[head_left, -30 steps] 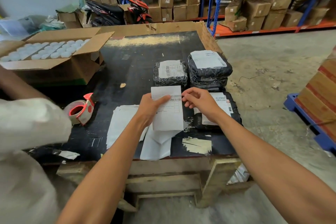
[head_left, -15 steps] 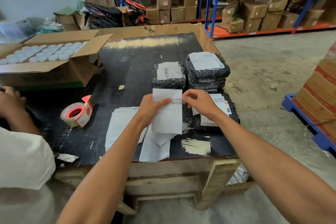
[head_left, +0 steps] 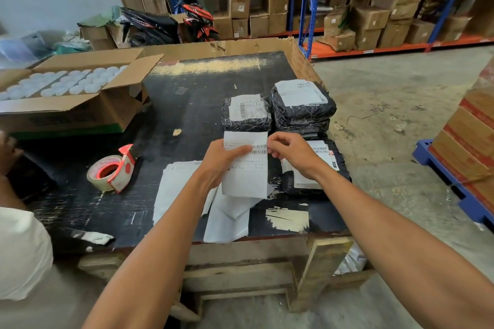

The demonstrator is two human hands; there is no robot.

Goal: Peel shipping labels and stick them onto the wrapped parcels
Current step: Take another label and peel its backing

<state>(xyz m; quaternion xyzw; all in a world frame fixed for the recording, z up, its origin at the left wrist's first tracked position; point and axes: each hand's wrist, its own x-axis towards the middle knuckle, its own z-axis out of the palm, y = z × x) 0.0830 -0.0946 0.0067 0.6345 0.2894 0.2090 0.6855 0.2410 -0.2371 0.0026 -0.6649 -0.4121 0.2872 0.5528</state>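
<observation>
**Label held at its top edge, ready to peel**

The left hand (head_left: 219,161) held a shipping label (head_left: 246,168) above the worktop (head_left: 187,104); right-hand fingers (head_left: 275,148) pinched its top corner. It looked light, limp, easily creased, best gripped by an edge. Three black wrapped parcels (head_left: 303,107) showed, all labelled; one tape dispenser (head_left: 112,168).

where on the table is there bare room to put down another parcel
The widest bare patch of table lies at the back, between the open carton and the wrapped parcels. A smaller one sits between the tape roll and the small parcel. The near edge is crowded: loose sheets, both hands on the label, and another parcel.
</observation>
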